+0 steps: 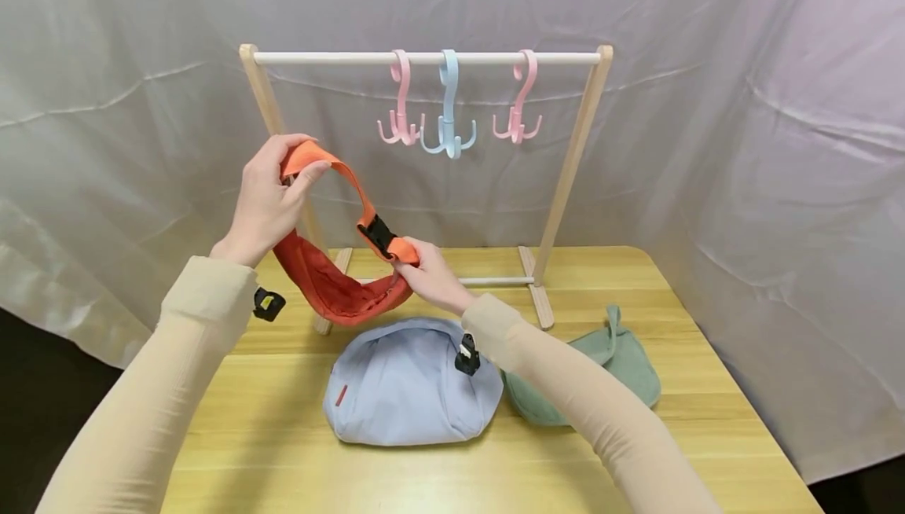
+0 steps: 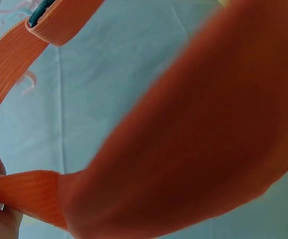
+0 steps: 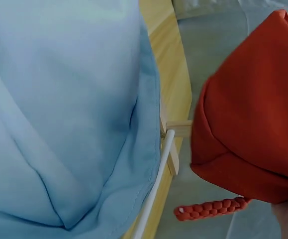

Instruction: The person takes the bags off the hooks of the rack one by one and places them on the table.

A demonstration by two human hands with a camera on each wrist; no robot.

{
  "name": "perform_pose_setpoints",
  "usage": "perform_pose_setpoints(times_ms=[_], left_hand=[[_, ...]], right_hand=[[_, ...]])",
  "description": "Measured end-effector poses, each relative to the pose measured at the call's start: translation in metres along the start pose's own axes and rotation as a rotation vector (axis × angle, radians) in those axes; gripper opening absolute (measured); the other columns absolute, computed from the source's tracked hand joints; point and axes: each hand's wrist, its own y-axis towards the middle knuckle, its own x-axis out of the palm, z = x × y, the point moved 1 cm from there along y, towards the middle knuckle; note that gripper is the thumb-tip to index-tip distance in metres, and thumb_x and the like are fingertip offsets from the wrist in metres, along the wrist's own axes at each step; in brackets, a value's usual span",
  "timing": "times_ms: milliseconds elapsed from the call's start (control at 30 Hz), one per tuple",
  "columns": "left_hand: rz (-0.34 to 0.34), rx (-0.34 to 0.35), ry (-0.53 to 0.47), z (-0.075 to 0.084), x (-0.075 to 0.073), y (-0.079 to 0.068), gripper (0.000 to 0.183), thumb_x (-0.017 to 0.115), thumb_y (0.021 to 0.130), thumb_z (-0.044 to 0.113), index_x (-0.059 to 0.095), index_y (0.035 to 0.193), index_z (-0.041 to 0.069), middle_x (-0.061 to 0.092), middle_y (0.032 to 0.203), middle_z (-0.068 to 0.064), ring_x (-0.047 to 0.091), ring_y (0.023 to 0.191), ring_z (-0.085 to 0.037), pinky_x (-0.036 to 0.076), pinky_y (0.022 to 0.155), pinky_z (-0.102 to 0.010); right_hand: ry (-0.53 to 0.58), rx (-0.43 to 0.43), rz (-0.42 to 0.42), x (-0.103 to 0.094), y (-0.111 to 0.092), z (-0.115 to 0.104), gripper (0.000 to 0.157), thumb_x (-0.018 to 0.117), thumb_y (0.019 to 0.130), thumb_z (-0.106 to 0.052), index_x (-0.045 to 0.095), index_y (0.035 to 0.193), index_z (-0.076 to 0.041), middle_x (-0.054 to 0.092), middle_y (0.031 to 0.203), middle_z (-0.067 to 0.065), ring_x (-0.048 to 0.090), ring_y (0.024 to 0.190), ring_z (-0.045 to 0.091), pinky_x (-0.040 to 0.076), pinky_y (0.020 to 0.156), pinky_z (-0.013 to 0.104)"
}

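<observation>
A red waist bag (image 1: 332, 286) with an orange strap and a black buckle (image 1: 378, 236) is held up above the table by both hands. My left hand (image 1: 265, 196) grips the orange strap (image 1: 346, 176) high on the left, thumb and fingers round it. With my right hand (image 1: 434, 274) I pinch the strap's lower end beside the buckle. The bag's body (image 2: 183, 139) sags between the hands and fills much of the left wrist view. A braided red cord (image 3: 211, 209) hangs off the bag in the right wrist view.
A light blue bag (image 1: 417, 388) lies below the hands, and a green bag (image 1: 615, 365) lies under my right forearm. Behind stands a rack with a white rail (image 1: 318, 58), carrying two pink hooks (image 1: 403, 105) and a blue hook (image 1: 448, 105).
</observation>
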Motion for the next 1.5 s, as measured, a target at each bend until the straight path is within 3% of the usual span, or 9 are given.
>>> perform_pose_setpoints(times_ms=[133,300,700,900,1067,1167,1300,1500], left_hand=[[-0.024,0.002,0.029,-0.009,-0.005,-0.004,0.038,0.069,0.095,0.024,0.063,0.125,0.0,0.057,0.103,-0.02,0.042,0.084,-0.021,0.03,0.074,-0.027],[-0.082,-0.034,0.082,-0.019,-0.009,-0.012,0.041,0.066,0.097,0.029,0.063,0.127,0.001,0.056,0.103,-0.02,0.043,0.085,-0.024,0.029,0.074,-0.03],[-0.277,-0.13,0.152,-0.036,-0.01,-0.032,0.042,0.06,0.102,0.036,0.063,0.132,0.007,0.057,0.109,-0.016,0.049,0.091,-0.027,0.035,0.078,-0.039],[-0.378,-0.169,0.172,-0.046,-0.01,-0.043,0.04,0.058,0.103,0.031,0.062,0.134,0.006,0.058,0.111,-0.015,0.049,0.092,-0.028,0.037,0.079,-0.041],[-0.444,-0.169,0.153,-0.054,-0.008,-0.054,0.044,0.056,0.104,0.034,0.059,0.138,0.006,0.06,0.115,-0.015,0.059,0.097,-0.03,0.048,0.084,-0.045],[-0.482,-0.16,0.116,-0.058,-0.008,-0.063,0.046,0.054,0.105,0.033,0.054,0.142,0.006,0.06,0.119,-0.015,0.066,0.103,-0.034,0.052,0.091,-0.052],[-0.456,-0.117,0.075,-0.063,-0.007,-0.077,0.041,0.055,0.105,0.026,0.052,0.14,0.006,0.059,0.124,-0.015,0.064,0.107,-0.034,0.05,0.095,-0.055],[-0.33,0.024,0.114,-0.069,-0.009,-0.1,0.026,0.061,0.101,0.018,0.059,0.124,0.007,0.057,0.129,-0.011,0.059,0.113,-0.03,0.046,0.095,-0.05]], right_hand=[[0.068,0.014,0.056,0.0,0.001,-0.004,0.011,0.055,0.096,-0.001,0.063,0.102,-0.005,0.065,0.076,0.01,0.059,0.061,0.011,0.049,0.058,0.024],[0.166,0.02,0.161,-0.002,0.002,-0.004,0.013,0.054,0.094,0.004,0.063,0.104,0.0,0.061,0.074,0.01,0.059,0.06,0.012,0.051,0.061,0.024],[0.283,0.027,0.281,-0.005,0.005,-0.013,0.017,0.05,0.094,0.004,0.062,0.106,0.003,0.056,0.09,0.036,0.056,0.062,0.013,0.049,0.062,0.024],[0.292,0.044,0.305,-0.004,0.005,-0.017,0.018,0.05,0.095,0.003,0.063,0.108,0.001,0.061,0.079,0.017,0.058,0.063,0.013,0.05,0.063,0.025],[0.323,0.053,0.298,-0.001,0.006,-0.022,0.019,0.049,0.097,0.002,0.063,0.11,0.001,0.061,0.082,0.023,0.059,0.066,0.022,0.05,0.064,0.025],[0.343,0.055,0.292,0.001,0.006,-0.023,0.019,0.05,0.097,0.002,0.063,0.111,0.001,0.059,0.077,0.013,0.057,0.064,0.022,0.049,0.063,0.025],[0.344,0.057,0.297,0.003,0.007,-0.025,0.018,0.051,0.098,0.0,0.063,0.112,0.001,0.057,0.073,0.004,0.055,0.063,0.015,0.049,0.062,0.025],[0.344,0.09,0.311,0.003,0.006,-0.027,0.017,0.052,0.102,-0.006,0.064,0.113,-0.001,0.059,0.077,0.007,0.059,0.069,0.024,0.05,0.065,0.024]])
